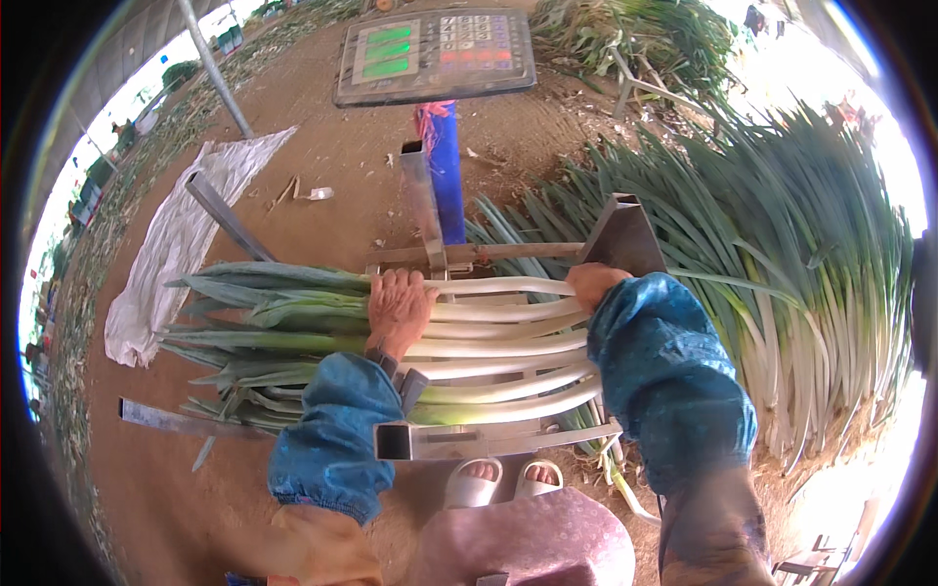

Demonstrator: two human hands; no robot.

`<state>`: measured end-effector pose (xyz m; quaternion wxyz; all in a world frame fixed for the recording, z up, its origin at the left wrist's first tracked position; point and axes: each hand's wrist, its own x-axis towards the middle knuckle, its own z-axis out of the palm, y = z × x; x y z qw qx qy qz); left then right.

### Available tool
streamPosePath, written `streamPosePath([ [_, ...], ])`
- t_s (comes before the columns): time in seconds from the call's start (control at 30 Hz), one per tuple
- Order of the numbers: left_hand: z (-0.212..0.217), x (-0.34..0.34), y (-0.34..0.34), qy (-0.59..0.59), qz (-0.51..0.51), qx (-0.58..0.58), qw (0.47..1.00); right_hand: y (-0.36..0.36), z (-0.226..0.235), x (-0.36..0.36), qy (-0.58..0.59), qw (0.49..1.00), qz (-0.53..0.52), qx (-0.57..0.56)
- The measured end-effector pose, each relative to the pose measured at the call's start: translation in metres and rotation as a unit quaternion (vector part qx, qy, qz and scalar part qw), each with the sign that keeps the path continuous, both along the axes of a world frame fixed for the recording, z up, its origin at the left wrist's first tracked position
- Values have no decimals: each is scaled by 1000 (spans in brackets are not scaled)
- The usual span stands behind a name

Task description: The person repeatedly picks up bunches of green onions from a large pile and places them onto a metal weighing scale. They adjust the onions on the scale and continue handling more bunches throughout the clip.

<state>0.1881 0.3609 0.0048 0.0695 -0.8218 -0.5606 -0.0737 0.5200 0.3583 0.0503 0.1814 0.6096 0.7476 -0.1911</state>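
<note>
Now the left hand (398, 311) presses flat, fingers spread, on the bundle of long white-and-green leeks (469, 352) mid-frame, steadying it in the metal cradle frame (459, 439); right hand (592, 283) grips the white ends.

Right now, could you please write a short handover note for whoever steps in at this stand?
Left hand: palm down on the bundle of green onions, around mid-length.
Right hand: on the white-stalk end of the bundle, mostly hidden by its blue sleeve.
The bundle lies crosswise in the metal frame, leaves to the left. Weighing scale display stands behind; a big onion pile lies right.
Done: stalks gathered in the frame. Left: no tie is visible around the bundle.
</note>
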Motion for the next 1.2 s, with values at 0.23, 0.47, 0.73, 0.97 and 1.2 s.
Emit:
streamPosePath([
  [0.23,-2,0,-1,-14,33,73,997,3,-1,-49,112,975,131,141],
  [0.47,-5,2,-3,-10,36,86,996,-44,-19,-112,17,919,-113,379],
  [0.73,-4,0,-1,-8,54,114,992,-26,-30,-94,62,848,-46,525],
  [0.97,-1,2,0,-43,-6,74,996,-21,-59,-73,46,851,-102,513],
  [1.2,8,4,-3,-35,-7,7,999,-34,-57,-73,59,918,-107,376],
])
